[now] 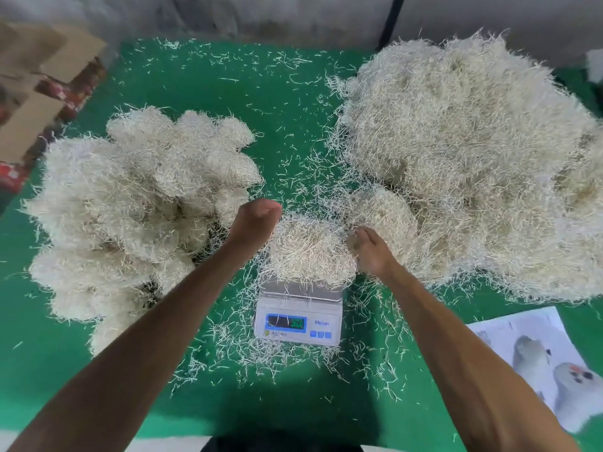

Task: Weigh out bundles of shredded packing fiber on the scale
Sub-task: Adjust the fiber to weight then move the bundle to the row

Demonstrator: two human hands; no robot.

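We're mid-weigh: fiber bundle (pixel 310 252) sits on scale (pixel 298 316), display approx 5-something, blurry. Left hand (pixel 256 220) curled, empty; right hand (pixel 370 252) fingers buried in fiber, can't tell. Next prob. trim/add, w/ small pinches.

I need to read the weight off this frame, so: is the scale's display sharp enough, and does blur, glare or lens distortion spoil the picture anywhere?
Head view: the scale display glows green, but its digits are soft and crossed by stray fibers, so unreadable with certainty; no strong glare; wide-angle bending curves the green table edges; the printed sheet is soft; even light, faint shadows under both forearms.
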